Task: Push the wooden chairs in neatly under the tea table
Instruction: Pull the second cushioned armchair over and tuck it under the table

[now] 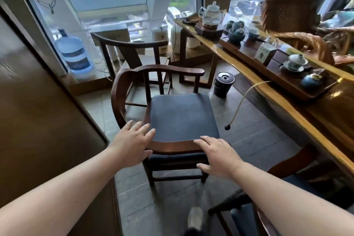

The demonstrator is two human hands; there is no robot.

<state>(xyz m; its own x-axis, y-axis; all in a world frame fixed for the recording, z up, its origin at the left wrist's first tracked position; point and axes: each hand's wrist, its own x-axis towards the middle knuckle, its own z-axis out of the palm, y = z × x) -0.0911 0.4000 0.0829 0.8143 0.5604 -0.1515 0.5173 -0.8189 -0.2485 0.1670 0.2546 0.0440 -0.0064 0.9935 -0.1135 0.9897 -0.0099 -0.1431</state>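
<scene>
A dark wooden armchair (178, 119) with a blue-grey seat cushion stands in the aisle, well left of the long tea table (298, 113). My left hand (132, 143) lies spread over the near left end of its curved rail. My right hand (218, 155) rests flat on the near right part of the same rail, fingers apart. A second wooden chair (132, 51) stands farther back by the window. Part of a third chair (283, 176) shows at the lower right, close to the table's edge.
A black lidded bin (223, 84) sits on the floor beside the table leg. A water jug (73, 53) stands by the window. The table carries a glass teapot (211, 13), cups and a tray. A brown cabinet (44, 120) lines the left side.
</scene>
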